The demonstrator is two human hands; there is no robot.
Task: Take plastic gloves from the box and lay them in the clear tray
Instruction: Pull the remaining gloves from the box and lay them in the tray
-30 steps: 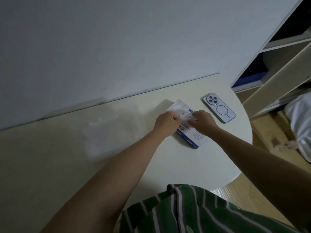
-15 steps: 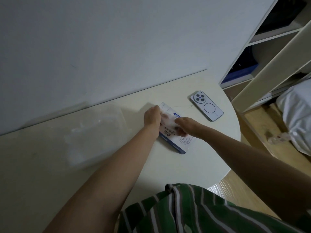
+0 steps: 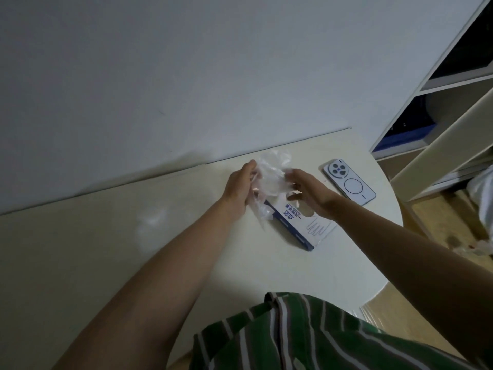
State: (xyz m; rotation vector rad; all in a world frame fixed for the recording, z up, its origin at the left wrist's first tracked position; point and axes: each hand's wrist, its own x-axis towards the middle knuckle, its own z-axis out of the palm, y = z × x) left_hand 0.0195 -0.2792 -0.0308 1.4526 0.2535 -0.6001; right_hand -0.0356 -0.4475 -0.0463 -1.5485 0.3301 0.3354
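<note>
A thin clear plastic glove (image 3: 270,177) hangs crumpled between my two hands, lifted above the table. My left hand (image 3: 240,190) grips its left side and my right hand (image 3: 306,190) pinches its right side. Below them lies the flat white and blue glove box (image 3: 296,225) with an oval opening in its top. The clear tray (image 3: 149,225) sits to the left of the box, blurred and faint against the table.
A white phone (image 3: 349,181) lies face down to the right of the box. The round cream table (image 3: 346,263) ends close on the right. White shelving (image 3: 440,129) stands beyond it. A wall runs along the table's far edge.
Both hands were down on the box pulling at its opening. They have since risen with a glove drawn out between them.
</note>
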